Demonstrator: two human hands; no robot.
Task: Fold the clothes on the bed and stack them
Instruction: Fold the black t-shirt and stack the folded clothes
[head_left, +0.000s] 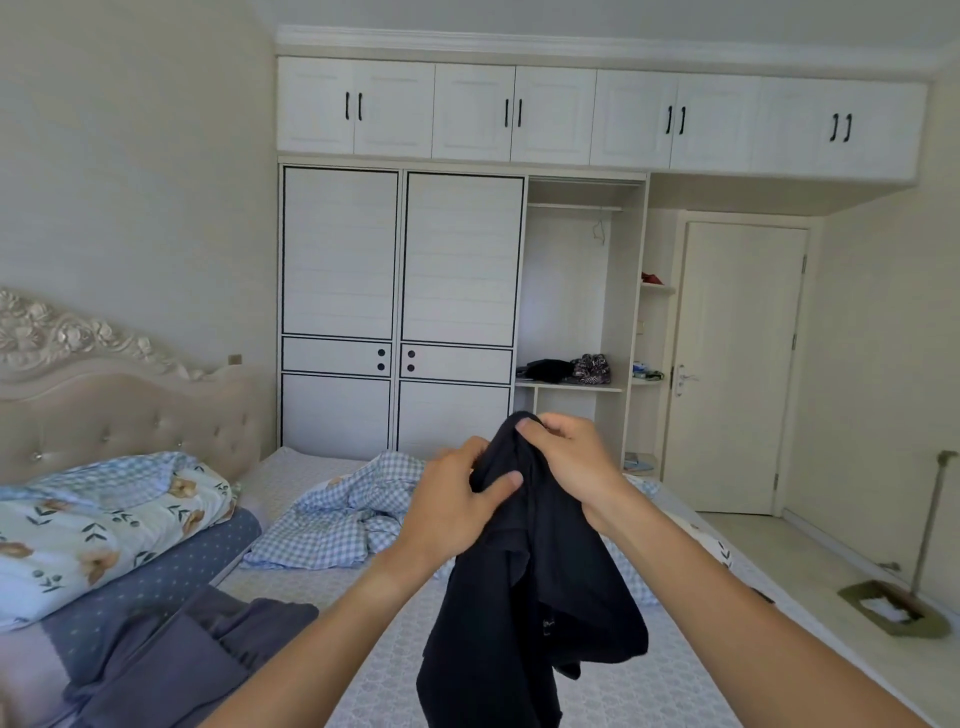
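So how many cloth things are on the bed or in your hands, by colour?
Black: 1, the black garment held up by the left hand and right hand.
Grey-purple: 1, the grey-purple garment.
Blue check: 1, the checked quilt.
Floral: 1, the floral pillow.
Total: 4

garment (524, 571) — dark matt cloth | bed (613, 686) — quilted textured fabric | wardrobe (400, 312) — smooth white panels
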